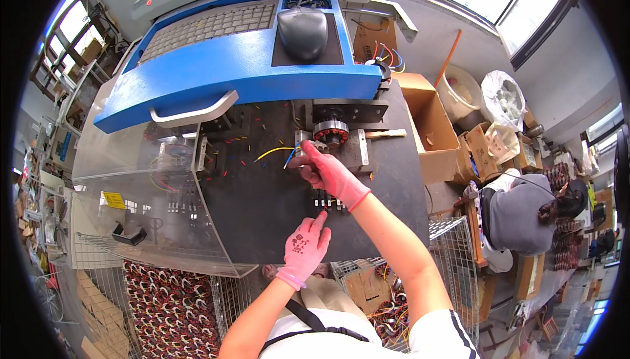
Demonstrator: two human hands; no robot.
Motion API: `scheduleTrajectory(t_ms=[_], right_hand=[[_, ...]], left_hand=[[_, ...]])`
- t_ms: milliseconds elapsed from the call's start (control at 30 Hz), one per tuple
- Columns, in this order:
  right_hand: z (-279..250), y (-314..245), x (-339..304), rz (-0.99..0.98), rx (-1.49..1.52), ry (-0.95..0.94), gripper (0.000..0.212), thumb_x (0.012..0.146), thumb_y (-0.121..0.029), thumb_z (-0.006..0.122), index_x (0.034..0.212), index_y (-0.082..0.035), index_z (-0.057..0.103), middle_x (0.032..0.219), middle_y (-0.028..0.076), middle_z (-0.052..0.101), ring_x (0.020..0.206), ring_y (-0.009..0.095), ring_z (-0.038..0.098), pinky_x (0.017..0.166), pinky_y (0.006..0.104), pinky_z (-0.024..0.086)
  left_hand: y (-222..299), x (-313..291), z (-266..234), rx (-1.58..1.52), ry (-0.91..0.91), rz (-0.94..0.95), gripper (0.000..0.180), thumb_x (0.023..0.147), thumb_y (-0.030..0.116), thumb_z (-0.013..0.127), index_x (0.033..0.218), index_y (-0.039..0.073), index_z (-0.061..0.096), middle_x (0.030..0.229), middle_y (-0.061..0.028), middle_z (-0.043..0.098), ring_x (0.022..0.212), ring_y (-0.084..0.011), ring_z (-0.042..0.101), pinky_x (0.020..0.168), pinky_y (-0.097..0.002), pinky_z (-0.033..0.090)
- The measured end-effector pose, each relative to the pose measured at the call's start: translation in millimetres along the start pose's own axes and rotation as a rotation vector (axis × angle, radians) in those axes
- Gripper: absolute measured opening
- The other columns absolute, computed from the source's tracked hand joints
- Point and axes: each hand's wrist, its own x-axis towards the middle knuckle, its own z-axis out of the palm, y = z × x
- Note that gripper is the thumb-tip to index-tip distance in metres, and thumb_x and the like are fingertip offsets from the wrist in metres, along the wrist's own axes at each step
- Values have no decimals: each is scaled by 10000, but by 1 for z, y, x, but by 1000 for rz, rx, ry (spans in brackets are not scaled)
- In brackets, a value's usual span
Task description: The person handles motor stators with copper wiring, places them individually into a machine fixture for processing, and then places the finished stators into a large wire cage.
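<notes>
Both my hands wear pink gloves. My right hand (328, 174) is closed on thin wires just in front of a round motor stator (331, 129) with red windings. A yellow wire (274, 151) and a blue wire (289, 157) stick out to the left of its fingers. Below it, my left hand (306, 249) points forward with outstretched fingers, and its fingertips are at a row of small black-and-white clip terminals (321, 203). The stator sits on a metal fixture (362, 149). My right hand partly hides the fixture and the terminals.
A blue drawer (243, 80) with keyboard and mouse (302, 33) overhangs the bench's far side. On the left stands a clear plastic guard (151, 201). Wire scraps dot the dark bench (256, 221). A brush (387, 134) lies right of the fixture. Another person (522, 214) sits at right.
</notes>
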Motion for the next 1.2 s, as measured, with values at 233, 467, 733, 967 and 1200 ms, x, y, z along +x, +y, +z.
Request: scheduleTrajectory(t_ms=[233, 467, 733, 967, 1200], right_hand=[[13, -1, -3, -52, -26, 127, 193, 896, -256, 685, 929, -73, 634, 766, -33, 607, 657, 44, 554, 537, 193, 386], [-36, 11, -32, -150, -714, 232, 170, 901, -163, 615, 917, -7, 549, 712, 31, 604, 612, 91, 548, 564, 272, 455], [-44, 35, -24, -263, -927, 262, 146, 888, -128, 608, 942, -6, 549, 713, 134, 616, 597, 224, 605, 601, 358, 484], [-38, 34, -25, -364, -1134, 298, 168, 876, -150, 632, 942, -15, 557, 752, 186, 623, 656, 311, 635, 635, 394, 487], [-41, 44, -19, -376, -1177, 311, 206, 852, -195, 657, 924, -27, 563, 759, 173, 631, 688, 341, 631, 649, 422, 478]], left_hand=[[-3, -2, -10, -32, -12, -15, 410, 887, 252, 611, 1274, 128, 552, 987, -86, 571, 839, -274, 626, 685, -386, 528], [-6, 1, 10, 227, -139, 17, 582, 866, 254, 617, 1407, 144, 431, 1063, -100, 532, 887, -274, 613, 722, -422, 530], [-14, 1, 29, 433, -195, 35, 625, 872, 293, 596, 1440, 147, 378, 1042, -80, 516, 883, -231, 595, 708, -396, 514], [-18, 3, 37, 542, -201, 78, 575, 874, 285, 587, 1396, 101, 432, 1023, -73, 518, 879, -212, 578, 694, -377, 489], [-14, 3, 31, 440, -210, 65, 571, 881, 277, 579, 1397, 84, 429, 1030, -84, 524, 893, -235, 588, 720, -394, 502]])
